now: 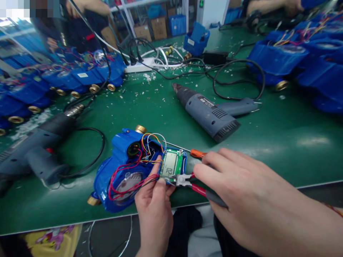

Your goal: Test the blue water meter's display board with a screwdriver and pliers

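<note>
A blue water meter (pixel 118 171) with brass ends lies open near the table's front edge, with red, yellow and white wires running out of it. My left hand (pixel 155 207) pinches a small green circuit board with an LCD (pixel 171 164) beside the meter. My right hand (pixel 249 200) grips red-handled cutters (pixel 193 184), whose jaws touch the board's lower edge. An orange-handled screwdriver (pixel 197 154) lies just behind the board.
Two grey heat guns lie on the green table (pixel 281 142), one (pixel 211 114) in the middle and another (pixel 40 146) at the left. Rows of blue meters (pixel 66 82) fill the left and right (pixel 308 60). Cables and a power strip (pixel 139 66) lie behind. Other people sit at the far side.
</note>
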`<action>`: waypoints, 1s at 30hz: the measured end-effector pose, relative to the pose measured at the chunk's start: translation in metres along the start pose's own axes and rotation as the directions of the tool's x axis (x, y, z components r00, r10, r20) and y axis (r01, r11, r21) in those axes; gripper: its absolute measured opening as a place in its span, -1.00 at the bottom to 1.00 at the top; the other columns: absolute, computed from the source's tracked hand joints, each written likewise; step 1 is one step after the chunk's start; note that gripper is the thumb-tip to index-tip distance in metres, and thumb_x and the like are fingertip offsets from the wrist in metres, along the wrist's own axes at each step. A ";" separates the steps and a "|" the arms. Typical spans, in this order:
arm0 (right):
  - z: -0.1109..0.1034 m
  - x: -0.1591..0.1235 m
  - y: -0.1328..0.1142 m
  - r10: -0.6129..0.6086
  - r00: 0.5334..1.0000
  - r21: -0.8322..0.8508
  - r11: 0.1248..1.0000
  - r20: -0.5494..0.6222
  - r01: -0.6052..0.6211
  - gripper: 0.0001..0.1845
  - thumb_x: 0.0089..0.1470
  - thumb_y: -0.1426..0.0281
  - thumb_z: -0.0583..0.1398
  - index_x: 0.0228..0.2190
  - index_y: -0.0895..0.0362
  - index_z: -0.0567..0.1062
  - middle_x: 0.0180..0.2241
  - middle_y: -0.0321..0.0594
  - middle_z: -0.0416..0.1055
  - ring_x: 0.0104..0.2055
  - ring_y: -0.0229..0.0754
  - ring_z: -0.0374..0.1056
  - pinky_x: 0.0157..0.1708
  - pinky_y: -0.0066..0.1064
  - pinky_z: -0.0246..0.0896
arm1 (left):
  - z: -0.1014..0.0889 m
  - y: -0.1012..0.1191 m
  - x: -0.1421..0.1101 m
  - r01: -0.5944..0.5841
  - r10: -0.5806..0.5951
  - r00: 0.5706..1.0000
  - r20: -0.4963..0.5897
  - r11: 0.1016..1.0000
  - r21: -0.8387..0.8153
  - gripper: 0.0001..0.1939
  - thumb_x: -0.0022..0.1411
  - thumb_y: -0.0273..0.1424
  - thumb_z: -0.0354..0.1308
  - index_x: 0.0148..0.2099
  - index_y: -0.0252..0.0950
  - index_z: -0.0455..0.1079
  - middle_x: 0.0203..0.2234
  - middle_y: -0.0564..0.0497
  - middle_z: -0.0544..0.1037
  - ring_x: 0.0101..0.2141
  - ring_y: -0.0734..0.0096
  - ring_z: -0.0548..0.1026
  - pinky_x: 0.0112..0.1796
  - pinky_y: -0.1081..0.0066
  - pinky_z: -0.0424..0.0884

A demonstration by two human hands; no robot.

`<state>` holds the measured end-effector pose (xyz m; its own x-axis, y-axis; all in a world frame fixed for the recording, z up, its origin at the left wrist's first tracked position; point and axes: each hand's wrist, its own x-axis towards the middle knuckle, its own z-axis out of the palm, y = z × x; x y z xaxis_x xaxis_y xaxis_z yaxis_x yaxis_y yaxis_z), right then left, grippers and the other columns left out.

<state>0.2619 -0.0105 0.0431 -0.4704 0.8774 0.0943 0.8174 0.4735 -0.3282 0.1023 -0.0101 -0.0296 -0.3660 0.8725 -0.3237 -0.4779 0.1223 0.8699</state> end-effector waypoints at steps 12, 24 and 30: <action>-0.006 0.005 -0.013 -0.012 1.000 -0.062 0.998 0.014 0.013 -0.69 -0.24 0.60 0.27 -0.39 0.06 0.38 -0.34 -0.25 0.33 -0.35 -0.04 0.22 -0.40 -0.24 0.00 | 0.003 -0.002 -0.002 0.010 -0.009 1.000 0.018 1.000 -0.021 -0.54 -0.02 -0.43 0.32 0.00 -0.24 0.55 -0.07 -0.19 0.59 -0.15 0.12 0.60 -0.25 0.34 0.59; -0.020 0.023 -0.001 -0.339 0.940 -0.306 0.901 -0.050 0.308 -0.89 0.03 0.53 0.17 -0.46 0.08 0.40 -0.44 -0.22 0.29 -0.37 -0.05 0.16 -0.39 -0.24 -0.09 | 0.003 0.002 -0.005 0.047 -0.047 0.999 0.013 0.999 -0.013 -0.58 -0.04 -0.43 0.33 -0.05 -0.20 0.57 -0.12 -0.11 0.61 -0.14 0.15 0.60 -0.24 0.36 0.58; -0.027 0.040 -0.002 -0.493 0.870 -0.320 0.827 -0.016 0.462 -0.72 0.20 0.48 0.07 -0.55 0.10 0.34 -0.49 -0.20 0.20 -0.35 -0.10 0.11 -0.38 -0.25 -0.13 | -0.005 -0.001 -0.006 0.020 -0.019 1.000 -0.003 0.990 0.138 -0.80 0.04 -0.36 0.30 -0.22 -0.14 0.61 -0.50 0.08 0.58 -0.36 0.38 0.58 -0.35 0.52 0.53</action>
<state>0.2504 0.0262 0.0725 -0.8067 0.5314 0.2587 0.5648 0.8220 0.0727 0.1010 -0.0175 -0.0306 -0.3589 0.8686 -0.3416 -0.3700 0.2036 0.9064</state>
